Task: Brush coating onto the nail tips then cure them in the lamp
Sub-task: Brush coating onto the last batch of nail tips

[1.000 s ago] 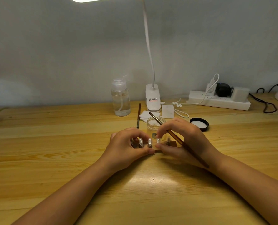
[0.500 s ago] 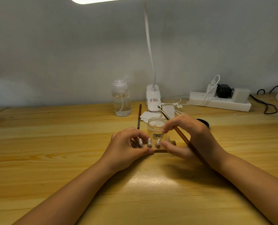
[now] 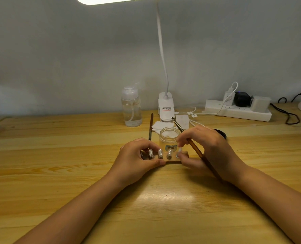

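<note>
- We find the nail tips (image 3: 160, 153) standing in a row on a brown holder strip (image 3: 172, 162) at bench (image 3: 58, 173) centre, long axis running 9 to 3 o'clock.
- Left hand (image 3: 135, 159) pinches the strip's 9 o'clock end; right hand (image 3: 204, 150) pinches the 3 o'clock end, fingers also clamped on the brush (image 3: 197, 152).
- Brush head points to 11 o'clock, away from the tips.
- Tips appear clear and glossy.
</note>
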Demonstrator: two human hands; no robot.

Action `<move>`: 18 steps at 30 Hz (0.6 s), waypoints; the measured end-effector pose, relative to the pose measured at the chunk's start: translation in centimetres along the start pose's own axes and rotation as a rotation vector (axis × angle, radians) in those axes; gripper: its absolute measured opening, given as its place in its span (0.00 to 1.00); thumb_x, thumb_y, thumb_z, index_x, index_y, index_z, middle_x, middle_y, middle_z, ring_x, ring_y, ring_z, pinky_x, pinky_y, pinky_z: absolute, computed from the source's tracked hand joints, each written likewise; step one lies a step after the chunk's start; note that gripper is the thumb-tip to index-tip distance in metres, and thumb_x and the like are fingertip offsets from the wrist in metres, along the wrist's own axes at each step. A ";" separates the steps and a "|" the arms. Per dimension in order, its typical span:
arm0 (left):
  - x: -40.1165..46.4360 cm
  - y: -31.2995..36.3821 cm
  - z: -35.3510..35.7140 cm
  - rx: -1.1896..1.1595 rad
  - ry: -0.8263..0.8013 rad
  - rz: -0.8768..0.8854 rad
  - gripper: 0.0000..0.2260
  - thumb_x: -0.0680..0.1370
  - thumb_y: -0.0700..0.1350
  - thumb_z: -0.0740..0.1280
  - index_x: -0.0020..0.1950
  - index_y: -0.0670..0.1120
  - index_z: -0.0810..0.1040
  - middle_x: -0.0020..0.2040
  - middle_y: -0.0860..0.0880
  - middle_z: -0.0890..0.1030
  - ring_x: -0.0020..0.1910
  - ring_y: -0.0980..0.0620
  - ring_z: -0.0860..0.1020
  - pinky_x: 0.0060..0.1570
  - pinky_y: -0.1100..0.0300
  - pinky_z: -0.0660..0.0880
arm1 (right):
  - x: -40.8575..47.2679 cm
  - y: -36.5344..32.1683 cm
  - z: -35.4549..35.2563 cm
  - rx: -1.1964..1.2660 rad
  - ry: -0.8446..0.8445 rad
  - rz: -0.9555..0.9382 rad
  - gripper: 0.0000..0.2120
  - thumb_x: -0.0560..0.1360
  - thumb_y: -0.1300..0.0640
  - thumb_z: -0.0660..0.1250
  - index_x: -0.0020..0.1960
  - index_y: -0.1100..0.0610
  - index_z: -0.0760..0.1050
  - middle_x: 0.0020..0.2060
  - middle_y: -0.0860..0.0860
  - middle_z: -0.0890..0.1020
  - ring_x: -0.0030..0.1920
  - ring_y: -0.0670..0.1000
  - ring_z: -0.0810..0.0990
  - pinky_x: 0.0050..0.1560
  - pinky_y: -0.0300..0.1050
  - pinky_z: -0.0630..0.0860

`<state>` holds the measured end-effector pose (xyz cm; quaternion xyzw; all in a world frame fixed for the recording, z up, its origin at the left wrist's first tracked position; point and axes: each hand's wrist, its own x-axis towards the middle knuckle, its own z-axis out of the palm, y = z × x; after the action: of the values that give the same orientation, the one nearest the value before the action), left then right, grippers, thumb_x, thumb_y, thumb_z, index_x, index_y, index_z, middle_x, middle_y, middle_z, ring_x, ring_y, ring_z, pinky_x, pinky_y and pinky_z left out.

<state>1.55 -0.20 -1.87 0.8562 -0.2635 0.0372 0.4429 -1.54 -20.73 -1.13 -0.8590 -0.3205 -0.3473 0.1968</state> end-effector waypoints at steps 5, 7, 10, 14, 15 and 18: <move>0.2 0.1 0.1 -0.005 0.006 -0.013 0.10 0.65 0.46 0.76 0.43 0.55 0.78 0.43 0.56 0.79 0.43 0.58 0.75 0.41 0.67 0.72 | 0.3 -0.2 0.1 0.005 0.005 -0.013 0.11 0.66 0.59 0.74 0.47 0.60 0.78 0.37 0.51 0.82 0.39 0.49 0.80 0.39 0.49 0.79; 0.2 0.1 0.1 -0.009 0.016 -0.017 0.10 0.65 0.46 0.76 0.42 0.54 0.79 0.42 0.55 0.79 0.42 0.57 0.75 0.40 0.66 0.72 | 0.3 -0.4 -0.1 -0.006 0.006 -0.025 0.10 0.66 0.59 0.72 0.46 0.60 0.78 0.37 0.51 0.82 0.38 0.49 0.80 0.38 0.48 0.79; -0.2 0.0 0.0 -0.010 0.015 -0.032 0.11 0.65 0.46 0.76 0.44 0.53 0.79 0.42 0.55 0.79 0.42 0.56 0.75 0.39 0.67 0.71 | 0.3 -0.6 -0.2 -0.009 0.014 -0.032 0.10 0.65 0.59 0.71 0.45 0.60 0.79 0.36 0.51 0.82 0.38 0.49 0.80 0.37 0.49 0.79; -0.1 0.3 0.0 -0.030 0.011 -0.050 0.12 0.65 0.46 0.76 0.44 0.57 0.77 0.42 0.55 0.79 0.42 0.56 0.75 0.39 0.66 0.71 | 0.4 -0.9 -0.1 0.017 0.023 -0.028 0.09 0.67 0.57 0.70 0.45 0.60 0.79 0.36 0.51 0.81 0.37 0.49 0.80 0.36 0.49 0.78; 0.0 0.3 0.0 -0.027 0.005 -0.050 0.12 0.65 0.46 0.75 0.44 0.58 0.76 0.42 0.55 0.79 0.42 0.56 0.75 0.39 0.65 0.72 | 0.4 -0.9 -0.1 0.028 0.025 -0.023 0.10 0.68 0.55 0.69 0.45 0.60 0.79 0.36 0.52 0.81 0.38 0.49 0.80 0.37 0.48 0.78; -0.1 0.3 0.0 -0.021 -0.001 -0.048 0.13 0.65 0.47 0.75 0.44 0.58 0.76 0.43 0.55 0.79 0.43 0.56 0.75 0.40 0.66 0.72 | 0.5 -1.0 -0.1 0.058 0.022 -0.019 0.11 0.69 0.54 0.65 0.45 0.61 0.78 0.36 0.52 0.81 0.38 0.49 0.80 0.36 0.48 0.79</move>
<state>1.33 -0.27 -1.67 0.8576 -0.2436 0.0234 0.4524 -2.03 -19.87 -0.57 -0.8461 -0.3363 -0.3490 0.2219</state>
